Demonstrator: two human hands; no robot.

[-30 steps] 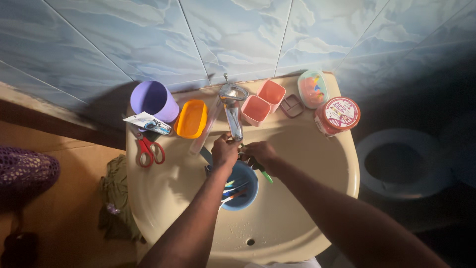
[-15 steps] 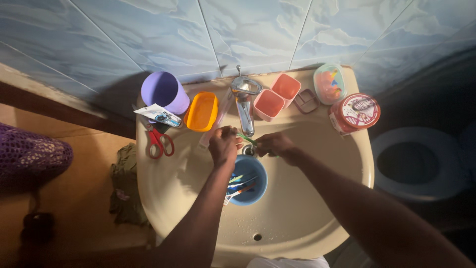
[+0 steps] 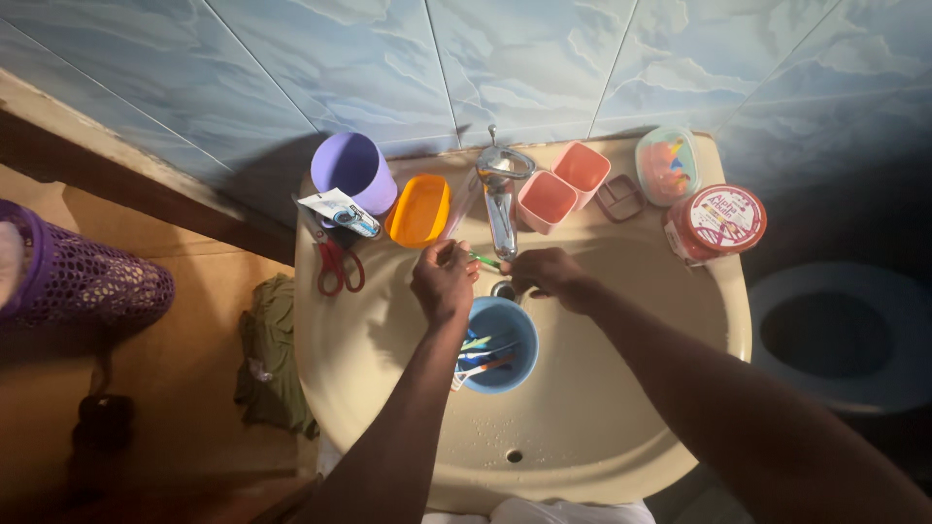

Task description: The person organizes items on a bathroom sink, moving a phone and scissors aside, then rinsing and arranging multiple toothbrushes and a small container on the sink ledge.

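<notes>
- Beige washbasin [image 3: 621,427] under blue marbled wall tiles [image 3: 544,58]; toilet [image 3: 845,335] at 3 o'clock, wooden floor [image 3: 146,388] at 9.
- Green toothbrush [image 3: 484,260] beneath chrome tap [image 3: 500,209], above blue cup [image 3: 500,344].
- Left hand [image 3: 444,279] fingers closed on toothbrush; right hand [image 3: 546,272] fingers curled, grip unclear.

Tap [image 3: 500,209] and blue cup [image 3: 500,344] crowd the hands; basin's [image 3: 621,417] near half lies open

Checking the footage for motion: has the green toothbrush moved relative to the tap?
Yes. The green toothbrush went from right of the tap spout, angled down, to its left.
</notes>
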